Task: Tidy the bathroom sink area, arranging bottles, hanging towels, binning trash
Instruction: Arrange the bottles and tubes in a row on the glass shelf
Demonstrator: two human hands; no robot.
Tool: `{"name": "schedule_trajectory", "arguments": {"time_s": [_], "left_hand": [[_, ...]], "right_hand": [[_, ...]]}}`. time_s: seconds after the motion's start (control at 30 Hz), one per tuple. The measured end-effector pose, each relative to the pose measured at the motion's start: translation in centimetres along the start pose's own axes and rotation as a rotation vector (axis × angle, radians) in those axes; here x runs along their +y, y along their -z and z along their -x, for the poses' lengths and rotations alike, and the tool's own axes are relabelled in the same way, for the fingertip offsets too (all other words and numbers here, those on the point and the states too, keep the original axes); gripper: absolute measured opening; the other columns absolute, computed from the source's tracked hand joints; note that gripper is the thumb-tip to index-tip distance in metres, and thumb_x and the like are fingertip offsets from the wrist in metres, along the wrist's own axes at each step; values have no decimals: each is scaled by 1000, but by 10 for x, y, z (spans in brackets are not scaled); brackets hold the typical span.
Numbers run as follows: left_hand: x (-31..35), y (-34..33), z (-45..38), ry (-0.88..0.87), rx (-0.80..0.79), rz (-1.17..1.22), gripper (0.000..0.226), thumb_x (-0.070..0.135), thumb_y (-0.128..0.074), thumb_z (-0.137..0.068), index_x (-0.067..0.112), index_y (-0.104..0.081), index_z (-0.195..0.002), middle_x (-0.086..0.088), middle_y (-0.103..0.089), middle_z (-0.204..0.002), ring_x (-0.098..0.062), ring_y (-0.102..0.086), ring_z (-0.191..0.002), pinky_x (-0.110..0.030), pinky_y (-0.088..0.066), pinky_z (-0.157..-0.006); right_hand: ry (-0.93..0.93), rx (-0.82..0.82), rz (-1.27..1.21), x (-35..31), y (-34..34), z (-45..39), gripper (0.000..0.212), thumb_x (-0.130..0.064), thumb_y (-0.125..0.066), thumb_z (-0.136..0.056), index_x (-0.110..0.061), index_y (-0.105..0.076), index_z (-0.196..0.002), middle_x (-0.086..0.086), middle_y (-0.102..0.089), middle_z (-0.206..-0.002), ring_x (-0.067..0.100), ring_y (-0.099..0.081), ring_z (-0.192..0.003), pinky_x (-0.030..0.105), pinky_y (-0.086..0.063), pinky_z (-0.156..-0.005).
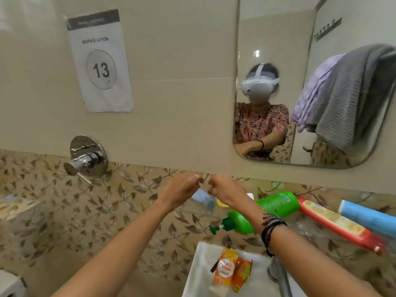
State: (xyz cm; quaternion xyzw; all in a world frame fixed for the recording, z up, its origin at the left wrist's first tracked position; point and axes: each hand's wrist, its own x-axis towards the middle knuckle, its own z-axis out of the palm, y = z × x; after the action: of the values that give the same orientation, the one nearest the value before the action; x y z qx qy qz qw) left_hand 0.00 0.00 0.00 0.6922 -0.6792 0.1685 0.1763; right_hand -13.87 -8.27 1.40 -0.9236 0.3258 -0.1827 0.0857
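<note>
A person's left hand (184,187) and right hand (222,189) meet knuckle to knuckle, fingers curled, before the leaf-patterned wall tiles; whether they pinch anything cannot be told. On the glass shelf (199,212) lie a toppled green pump bottle (265,211), a red bottle (340,226) and a blue bottle (368,217); orange sachets (230,269) litter the white basin (197,273); the mirror (278,50) shows towels (342,93) already draped on a rail. The likely next job is standing bottles upright: grip each around its body, set it base-down well back from the shelf edge; bin the sachets.
</note>
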Motion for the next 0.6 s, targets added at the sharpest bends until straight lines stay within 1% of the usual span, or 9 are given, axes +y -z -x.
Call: {"name": "schedule_trajectory", "arguments": {"time_s": [0.07,0.13,0.17,0.23,0.37,0.43,0.47,0.53,0.6], "left_hand": [[-20,-19,-5,34,-34,121,30,22,-56,-89,11,-59,-117,-7,-68,-111,-24,-61,-103,-35,-46,-81],[-34,-36,-8,20,-161,201,40,32,-59,-88,17,-55,-124,-5,-66,-116,-21,-58,-106,-34,-44,-85],[-42,-45,-13,12,-233,240,42,36,-60,-87,20,-54,-125,-3,-64,-118,-19,-57,-107,-34,-44,-86],[-54,-57,-20,28,-263,356,42,40,-62,-84,22,-56,-122,-1,-64,-119,-16,-57,-107,-31,-44,-86],[-63,-80,-19,140,-156,600,41,33,-67,-82,16,-59,-119,-2,-63,-117,-15,-58,-107,-21,-45,-84],[-56,-87,-15,319,-36,803,43,25,-69,-81,16,-57,-121,0,-61,-117,-11,-56,-108,-9,-45,-80],[-52,-89,-14,430,37,971,41,20,-69,-81,16,-57,-120,-1,-61,-116,-11,-57,-107,-7,-46,-78],[-46,-91,-14,596,158,1319,37,14,-68,-82,15,-57,-118,-5,-64,-115,-12,-63,-101,-13,-51,-74],[-39,-87,-16,625,174,1577,34,15,-64,-85,12,-58,-118,-5,-70,-108,-13,-69,-92,-18,-56,-68]], "right_hand": [[-21,-91,42,0,-14,-15,23,-19,-61,-79,2,-63,-89,24,-66,-96,38,-62,-91,30,-37,-62],[-52,-201,76,-1,-24,-25,34,-27,-65,-80,-2,-65,-102,21,-66,-103,35,-63,-97,31,-42,-66],[-70,-233,82,0,-31,-30,38,-30,-66,-80,-4,-65,-108,19,-67,-106,34,-63,-97,31,-45,-69],[-90,-231,95,2,-42,-37,42,-35,-66,-80,-6,-64,-110,17,-67,-107,32,-64,-96,33,-48,-72],[-150,-151,42,8,-54,-38,41,-35,-67,-78,-2,-65,-103,21,-68,-101,34,-64,-91,31,-42,-64],[-191,-118,-13,9,-52,-38,40,-34,-68,-75,-2,-67,-99,22,-69,-97,35,-63,-88,33,-41,-62],[-213,-104,-43,10,-49,-37,41,-35,-69,-74,-3,-68,-99,22,-69,-95,35,-63,-88,34,-43,-62],[-253,-42,-120,14,-42,-36,44,-38,-72,-72,-7,-69,-103,19,-71,-95,32,-63,-89,35,-46,-66],[-267,84,-252,18,-32,-30,50,-37,-75,-70,-13,-63,-112,11,-72,-94,27,-63,-89,32,-42,-66]]}}
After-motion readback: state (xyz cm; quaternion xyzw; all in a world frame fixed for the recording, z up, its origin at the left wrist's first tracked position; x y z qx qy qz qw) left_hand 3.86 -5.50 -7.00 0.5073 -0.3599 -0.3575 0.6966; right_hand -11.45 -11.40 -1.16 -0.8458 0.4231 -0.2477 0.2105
